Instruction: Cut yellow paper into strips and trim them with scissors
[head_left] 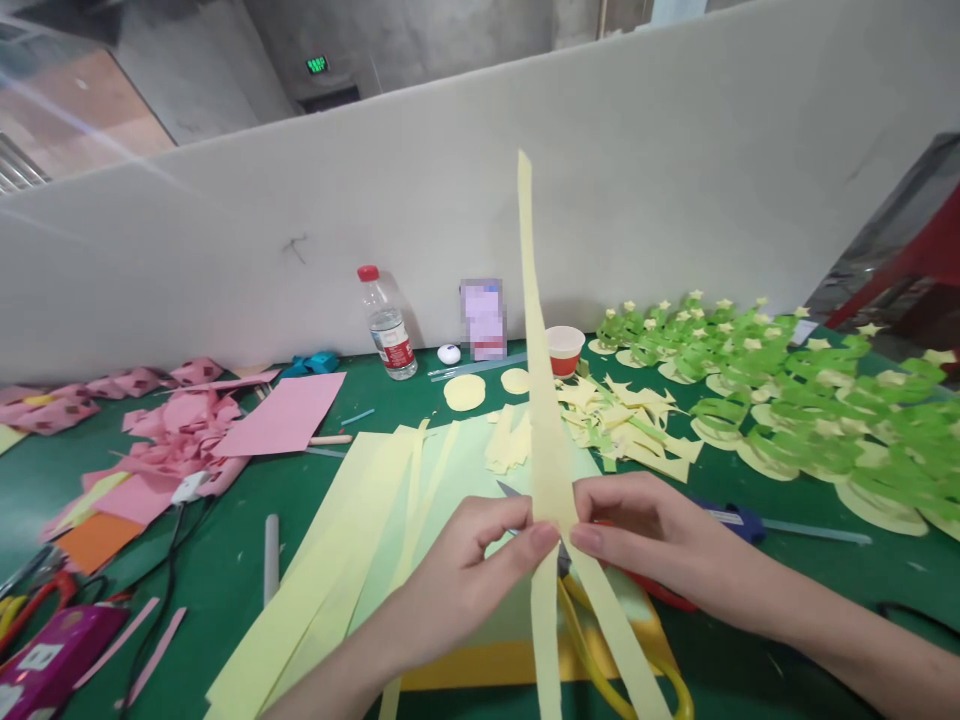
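Observation:
A long pale yellow paper strip stands upright between my hands. It parts into two narrower bands below my fingertips. My left hand pinches its left side near the split, thumb in front. On the other side my right hand pinches the right part, and the thumbs nearly meet. Scissors with yellow handles lie beneath the strip, partly covered by it. Under both hands is a stack of light green and yellow sheets, with cut yellow strips at its left.
Pink paper pieces lie at left. A water bottle, a phone-like upright object and a small cup stand near the partition. Yellow scraps and many green paper trees fill the right. A glue gun lies behind my right hand.

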